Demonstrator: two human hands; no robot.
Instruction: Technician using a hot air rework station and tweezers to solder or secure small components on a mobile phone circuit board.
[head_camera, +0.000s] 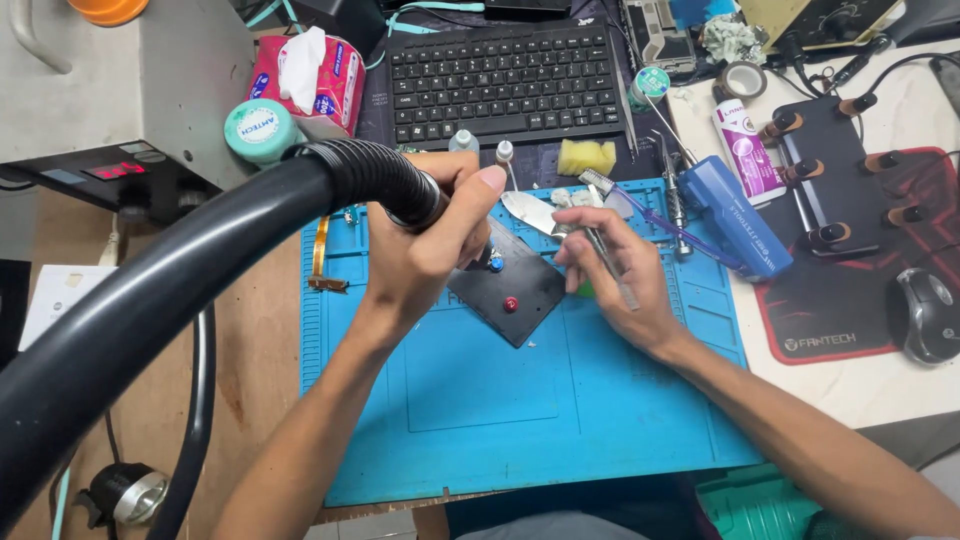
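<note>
Cluttered repair bench, blue silicone work mat at its centre. On the mat lies a dark phone back panel, tilted, a red dot on it. The left hand is wrapped tight around a black hot-air nozzle handle, aimed at the panel's upper edge. The right hand, at three o'clock, pinches tweezers beside it. Heating looks underway; nothing lifted off yet. A black keyboard sits at twelve o'clock.

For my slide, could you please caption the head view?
Left hand grips a black hose handpiece over a dark board; right hand holds tweezers.
</note>
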